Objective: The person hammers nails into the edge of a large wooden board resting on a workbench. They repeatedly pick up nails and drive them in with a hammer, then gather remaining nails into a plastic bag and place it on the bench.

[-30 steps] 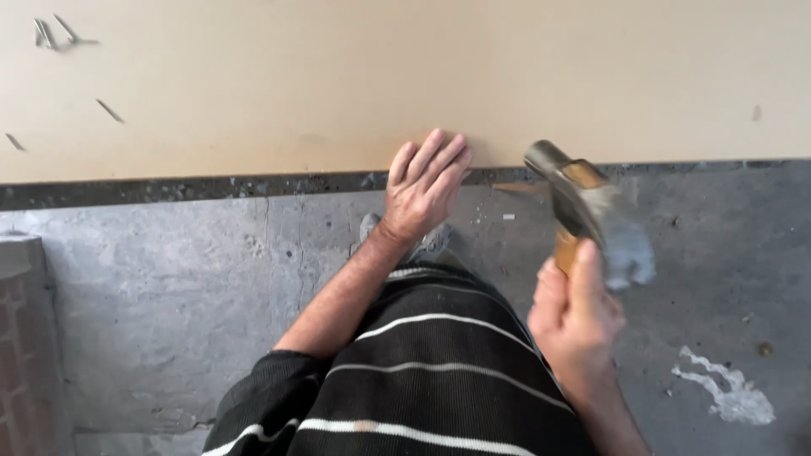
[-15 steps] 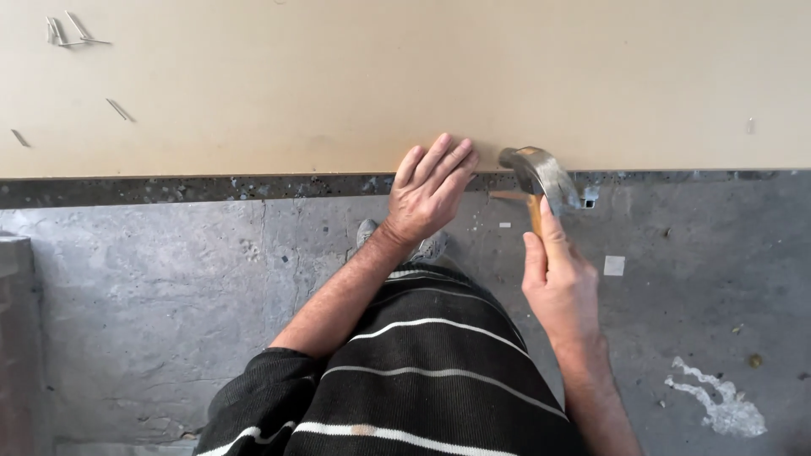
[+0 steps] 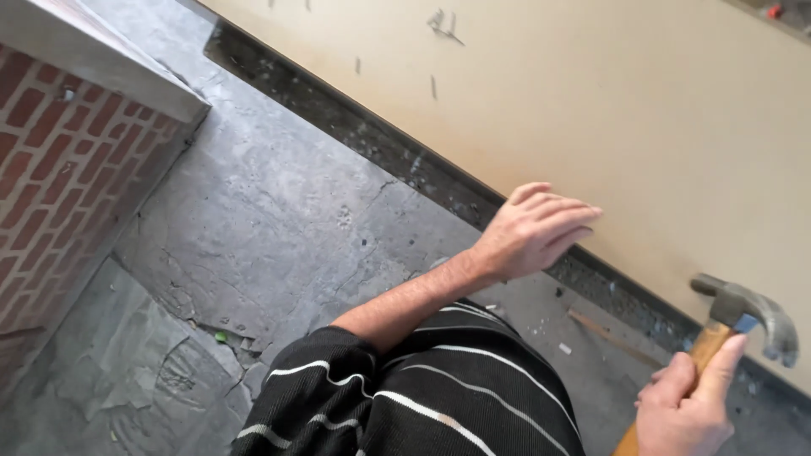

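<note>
Beige flat board (image 3: 642,127), smooth like fibreboard or plywood, fills the whole upper right of the head view and lies on a grey stone-slab floor (image 3: 279,228). Its near edge runs diagonally from top left down to bottom right, with a dark gritty strip of debris (image 3: 405,169) right along it.

Left hand (image 3: 532,230) is out over that edge, palm down, fingers straight and held close together, tips resting on or just above the board's surface. Can't really tell if it's actually pressing. It isn't pinching anything that I can make out.

Right hand (image 3: 686,407) is down in the bottom right corner, wrapped around the wooden handle of a claw hammer with a grey steel head (image 3: 748,312). Thumb runs up along the handle toward the head. The hammer head sits just over the board edge, well to the right of the left hand, with the curved claw end pointing down and right.

Few small dark nails or scraps (image 3: 443,24) are scattered on the board near the top. A red brick wall with a pale concrete cap (image 3: 59,160) stands on the left. Black sleeve and top with thin white stripes (image 3: 422,397) takes up the bottom middle.
</note>
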